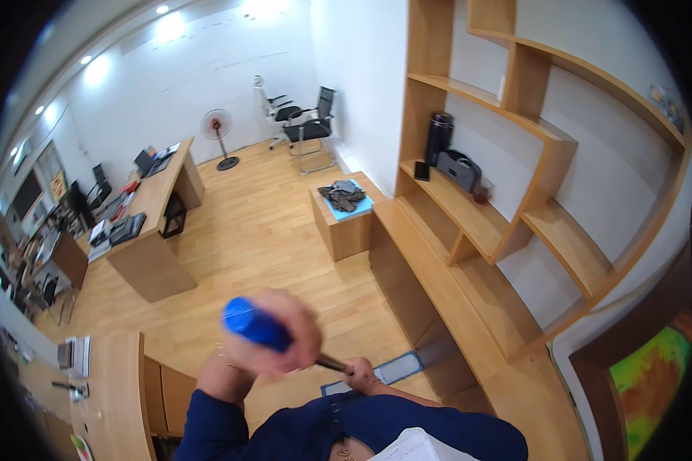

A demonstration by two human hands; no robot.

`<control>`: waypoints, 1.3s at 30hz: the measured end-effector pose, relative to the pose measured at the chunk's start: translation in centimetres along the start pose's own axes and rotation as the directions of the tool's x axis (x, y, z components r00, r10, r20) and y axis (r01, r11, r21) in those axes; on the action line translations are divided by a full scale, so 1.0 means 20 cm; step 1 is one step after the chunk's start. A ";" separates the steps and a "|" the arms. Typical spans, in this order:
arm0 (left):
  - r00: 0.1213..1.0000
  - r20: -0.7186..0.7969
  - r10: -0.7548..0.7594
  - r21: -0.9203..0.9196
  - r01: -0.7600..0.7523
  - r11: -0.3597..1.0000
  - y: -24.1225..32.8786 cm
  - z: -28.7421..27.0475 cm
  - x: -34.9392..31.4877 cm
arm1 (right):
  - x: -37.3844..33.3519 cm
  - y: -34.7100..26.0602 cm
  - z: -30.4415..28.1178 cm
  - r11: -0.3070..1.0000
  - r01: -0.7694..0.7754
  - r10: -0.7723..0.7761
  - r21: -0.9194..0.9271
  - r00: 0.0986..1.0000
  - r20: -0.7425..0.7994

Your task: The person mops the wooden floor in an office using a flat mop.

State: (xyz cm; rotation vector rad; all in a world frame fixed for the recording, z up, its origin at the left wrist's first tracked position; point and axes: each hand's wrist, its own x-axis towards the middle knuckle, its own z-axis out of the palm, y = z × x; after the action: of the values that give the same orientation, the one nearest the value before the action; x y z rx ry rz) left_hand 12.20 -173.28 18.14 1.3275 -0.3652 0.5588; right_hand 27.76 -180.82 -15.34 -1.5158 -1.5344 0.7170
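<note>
I hold a flat mop by its pole with both hands. My left hand is wrapped round its upper end, where the blue grip sticks out; this hand is somewhat blurred. Farther down the pole, my right hand is closed on the dark shaft. The pad, pale grey with a blue border, lies flat on the wooden floor, beside the base of the shelf unit. My right hand and forearm cover part of the pad from view.
On my right stands a wooden shelf unit, bearing a black flask and a dark bag. A small wooden cabinet carries crumpled cloth. Desks line the left; a fan and chairs stand farther back.
</note>
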 end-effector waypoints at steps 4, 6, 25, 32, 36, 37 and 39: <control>0.993 -0.101 0.059 0.247 -0.032 0.968 0.03 0.13 -0.04 | 0.03 0.02 0.00 0.964 0.189 -0.177 -0.189 0.981 0.079; 0.993 -0.078 0.091 0.327 -0.060 0.943 0.02 0.16 -0.05 | 0.12 0.17 0.06 0.962 0.255 -0.252 -0.098 0.967 0.039; 0.938 -0.327 -0.117 0.836 0.345 0.427 -1.17 -0.43 0.00 | 0.05 -1.07 -1.05 0.695 0.719 -0.707 0.012 0.687 -0.165; 0.906 -0.298 -0.302 0.841 0.399 0.365 -1.75 -0.77 -0.32 | 0.02 -1.05 -0.73 0.814 0.375 -0.563 -0.443 0.695 -0.447; 0.878 -0.365 -0.308 0.838 0.454 0.303 -1.77 -0.75 -0.47 | 0.03 -1.04 -0.71 0.674 0.602 -0.734 -0.429 0.611 -0.295; 0.886 -0.377 -0.270 0.839 0.450 0.306 -1.75 -0.70 -0.48 | 0.04 -1.05 -0.73 0.533 0.727 -0.843 -0.433 0.500 -0.200; 0.894 -0.409 -0.183 0.841 0.447 0.305 -1.69 -0.62 -0.51 | 0.06 -1.09 -0.77 0.375 0.835 -0.926 -0.404 0.363 -0.109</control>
State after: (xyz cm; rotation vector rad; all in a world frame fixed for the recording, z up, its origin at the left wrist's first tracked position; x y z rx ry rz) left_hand 22.65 -167.64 -17.37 2.3478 0.5648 0.5840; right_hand 30.25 -184.38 11.00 -0.6408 -1.9212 -0.4309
